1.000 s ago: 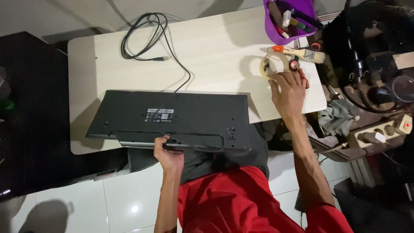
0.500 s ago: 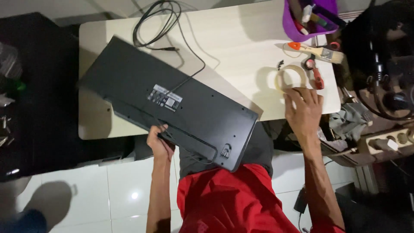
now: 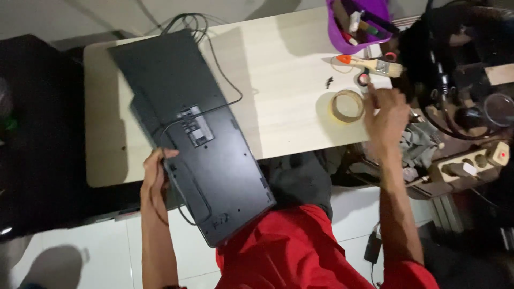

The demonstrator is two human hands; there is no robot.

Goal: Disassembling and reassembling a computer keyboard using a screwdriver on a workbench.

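Head view. Left hand [image 3: 155, 182]: fingers clamped on the left edge of an upturned black keyboard [image 3: 193, 134], lying diagonally on the desk [image 3: 278, 85], near end overhanging; grey rectangular label [image 3: 194, 126] mid-underside. Right hand [image 3: 384, 109]: fingers loosely curled, grip unclear, touching nothing discernible; tape roll [image 3: 347, 105] just left; paintbrush [image 3: 369, 63] beyond; purple tub [image 3: 357, 18] far right.

The keyboard [image 3: 193, 134] lies face down and slantwise on the table [image 3: 278, 69], its near end hanging over the table's front edge. To its right, on the table, lies the tape roll [image 3: 347, 105]. Behind the roll rests the paintbrush [image 3: 369, 63], and behind that stands the tub [image 3: 360, 18]. A cable [image 3: 214, 64] runs behind the keyboard.
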